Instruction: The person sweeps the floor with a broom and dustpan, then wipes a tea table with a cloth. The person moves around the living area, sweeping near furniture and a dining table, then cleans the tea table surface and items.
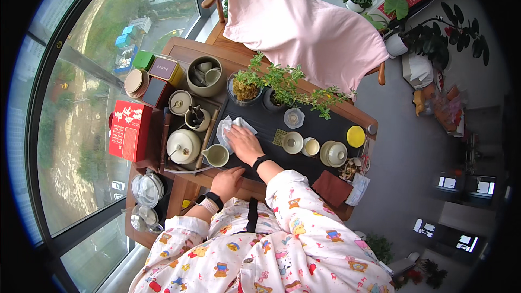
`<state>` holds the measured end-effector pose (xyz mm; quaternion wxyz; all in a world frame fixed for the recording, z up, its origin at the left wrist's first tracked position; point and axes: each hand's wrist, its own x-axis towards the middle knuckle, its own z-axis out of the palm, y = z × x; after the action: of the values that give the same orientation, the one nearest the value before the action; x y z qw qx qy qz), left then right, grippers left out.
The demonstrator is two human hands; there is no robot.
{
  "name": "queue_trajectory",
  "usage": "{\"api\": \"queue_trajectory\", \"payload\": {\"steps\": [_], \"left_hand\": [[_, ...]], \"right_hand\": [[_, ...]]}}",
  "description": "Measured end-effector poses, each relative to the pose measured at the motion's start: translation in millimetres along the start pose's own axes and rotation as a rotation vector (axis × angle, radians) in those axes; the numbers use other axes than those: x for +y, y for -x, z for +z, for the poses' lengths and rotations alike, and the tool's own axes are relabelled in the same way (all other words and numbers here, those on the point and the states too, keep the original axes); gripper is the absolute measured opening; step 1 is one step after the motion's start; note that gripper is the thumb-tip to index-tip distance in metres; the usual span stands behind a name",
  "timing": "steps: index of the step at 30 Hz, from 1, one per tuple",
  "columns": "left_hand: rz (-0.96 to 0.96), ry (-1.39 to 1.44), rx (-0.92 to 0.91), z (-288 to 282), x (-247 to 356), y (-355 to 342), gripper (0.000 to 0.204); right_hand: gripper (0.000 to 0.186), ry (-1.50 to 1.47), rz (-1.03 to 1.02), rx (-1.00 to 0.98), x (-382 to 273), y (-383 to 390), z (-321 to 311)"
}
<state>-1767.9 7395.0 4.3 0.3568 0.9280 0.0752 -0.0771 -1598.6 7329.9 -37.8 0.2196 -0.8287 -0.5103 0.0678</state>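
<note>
My right hand [244, 144] presses a crumpled white tissue [247, 124] onto the black tea mat [260, 161], its fingers over the tissue. My left hand [227, 183] lies at the near edge of the mat, fingers loosely stretched toward the right and holding nothing. Just beyond it stands a cream pouring pitcher [217, 155]. To the left are a round lidded teapot [183, 146] and a small pot of tea tools [197, 118]. Right of my right hand sit a bowl [292, 142], a small cup [311, 147] and a lidded tea bowl [336, 154].
A red box [130, 131] and several tins stand left by the window. Potted plants [246, 89] line the mat's far side. A yellow round coaster [355, 136] and a folded brown cloth [332, 188] lie right. A pink-draped chair [298, 21] is beyond the table.
</note>
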Motion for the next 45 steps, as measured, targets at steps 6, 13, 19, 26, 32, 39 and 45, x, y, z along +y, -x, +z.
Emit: {"api": "queue_trajectory", "payload": {"steps": [6,13,19,26,32,39,45], "left_hand": [[-0.068,0.118,0.532,-30.2,4.1,22.6,0.033],[-0.432,0.188,0.605,-24.4,-43.1,36.3,0.062],[-0.224,0.337,0.547,-37.9,-48.3,25.6,0.109],[-0.102,0.257,0.418,-52.9,-47.5,2.7,0.11],[-0.065,0.191,0.364,-55.7,-43.0,-9.6,0.092],[-0.064,0.183,0.422,-58.6,-37.5,-25.2,0.078],[-0.072,0.164,0.426,-60.6,-42.0,-40.4,0.077]], "right_hand": [[0.04,0.044,0.193,0.053,15.8,68.9,-29.2],[0.048,0.074,0.269,0.054,5.9,65.4,-23.6],[0.027,0.004,0.032,0.08,-3.5,2.3,2.8],[0.037,0.093,0.241,0.039,3.6,57.4,-18.1],[0.066,0.146,0.416,-0.042,-1.7,103.7,-40.3],[0.058,0.085,0.295,0.014,-3.2,62.5,-24.2],[0.035,-0.007,0.086,0.005,-0.1,-1.1,-9.4]]}}
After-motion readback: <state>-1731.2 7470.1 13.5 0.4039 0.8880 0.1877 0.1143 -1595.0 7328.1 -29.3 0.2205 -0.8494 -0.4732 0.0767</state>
